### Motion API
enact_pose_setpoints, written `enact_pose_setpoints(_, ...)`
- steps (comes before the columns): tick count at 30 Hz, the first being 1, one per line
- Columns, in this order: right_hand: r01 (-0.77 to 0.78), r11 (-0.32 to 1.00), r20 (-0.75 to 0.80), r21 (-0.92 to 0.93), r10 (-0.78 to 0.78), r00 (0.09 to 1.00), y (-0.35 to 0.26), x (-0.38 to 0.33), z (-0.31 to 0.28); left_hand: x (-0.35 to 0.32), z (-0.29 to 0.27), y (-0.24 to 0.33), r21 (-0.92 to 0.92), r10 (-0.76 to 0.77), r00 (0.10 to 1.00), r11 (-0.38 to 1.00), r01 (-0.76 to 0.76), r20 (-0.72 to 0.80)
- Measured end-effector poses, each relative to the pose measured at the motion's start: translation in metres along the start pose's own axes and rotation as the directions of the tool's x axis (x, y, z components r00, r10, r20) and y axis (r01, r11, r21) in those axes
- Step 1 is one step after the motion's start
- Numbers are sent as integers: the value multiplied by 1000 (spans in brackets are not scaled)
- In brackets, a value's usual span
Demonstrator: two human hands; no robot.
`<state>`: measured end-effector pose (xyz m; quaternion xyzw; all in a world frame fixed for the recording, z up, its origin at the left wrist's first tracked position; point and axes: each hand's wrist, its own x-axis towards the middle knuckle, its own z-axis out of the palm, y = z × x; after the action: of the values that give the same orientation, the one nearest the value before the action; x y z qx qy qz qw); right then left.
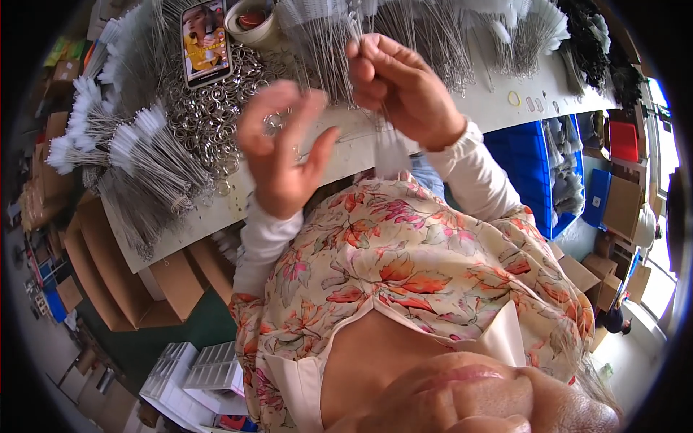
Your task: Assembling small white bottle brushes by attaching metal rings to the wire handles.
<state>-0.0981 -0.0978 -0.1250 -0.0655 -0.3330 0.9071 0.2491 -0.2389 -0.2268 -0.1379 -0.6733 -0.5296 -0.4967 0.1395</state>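
My right hand [408, 90] pinches thin wire-handled brushes between thumb and fingers, above the table's near edge. Their white bristles [390, 153] hang below the hand; how many there are I cannot make out. To its left, my left hand [285, 148] is blurred by motion, its fingers spread and nothing seen in them. It hovers beside a heap of metal rings [206, 108]. Beyond my right hand, many more white-bristled wire brushes [325, 50] lie in bundles with their wire ends toward me.
A phone [206, 43] lies at the rings' far side, beside a white bowl [250, 22]. More brush bundles [162, 155] cover the table's left end. Black brushes [588, 36] sit at the far right. A blue crate [530, 162] stands at right, cardboard boxes [115, 267] at left.
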Motion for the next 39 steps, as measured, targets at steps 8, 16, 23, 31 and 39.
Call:
enact_pose_setpoints(8, 123, 353, 148, -928, 44, 988, 5, -23, 35, 2, -3, 17, -764, -349, 837, 361, 535, 421)
enact_pose_setpoints(16, -439, 640, 28, -630, 584, 811, -6, -43, 15, -16, -5, 21, -456, -54, 987, 882, 119, 154)
enact_pose_setpoints(23, -148, -821, -227, -551, -23, 974, -36, -117, -83, -83, -22, -10, 88, -719, 667, 690, 718, 196)
enact_pose_setpoints(31, 214, -10, 214, -977, -62, 975, 59, -52, -15, -105, -17, -15, 26, -761, 584, 615, 788, 281)
enact_pose_setpoints(39, 250, 154, 262, -956, 66, 963, 70, -15, 17, -52, -60, 1, -535, -755, 550, 318, 782, 355)
